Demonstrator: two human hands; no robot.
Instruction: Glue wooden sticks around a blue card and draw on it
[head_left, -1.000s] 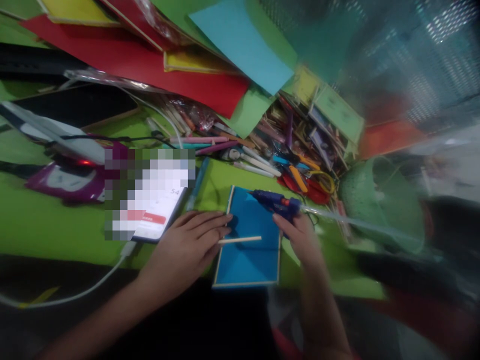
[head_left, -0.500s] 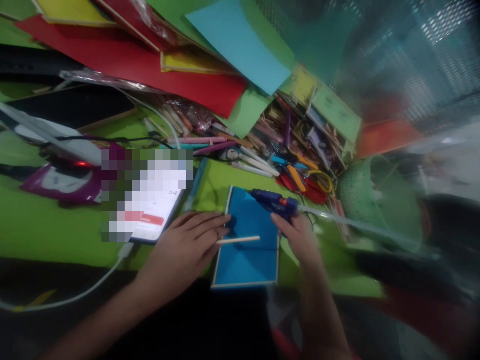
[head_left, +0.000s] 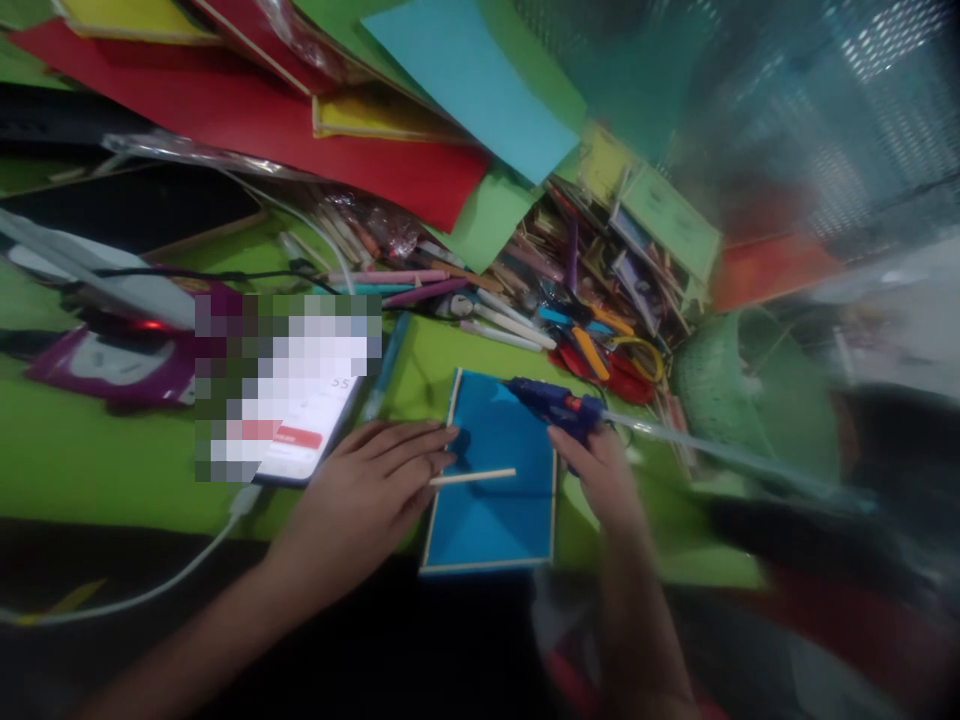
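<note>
A blue rectangular card (head_left: 491, 530) lies on the green table, with thin pale sticks along its left, bottom and right edges. My right hand (head_left: 600, 470) is wrapped round a dark blue glue gun (head_left: 551, 402); its nozzle points left at the card's top edge. A long clear glue stick (head_left: 675, 433) runs out of its back. My left hand (head_left: 382, 480) rests over the card's left edge, fingers stretched together. Between its thumb side and fingers it holds a thin wooden stick (head_left: 480, 476), which reaches across the card's middle.
Left of the card lies a phone (head_left: 300, 400) with a lit screen and a white cable (head_left: 187, 570). Pens, scissors (head_left: 592, 350) and small sticks are heaped behind. Coloured sheets (head_left: 472, 90) lie at the back. A green basket (head_left: 757, 400) stands at the right.
The glue gun has shifted slightly right along the card's top edge. The left hand and its stick keep their place on the card. The whole view has drifted a little.
</note>
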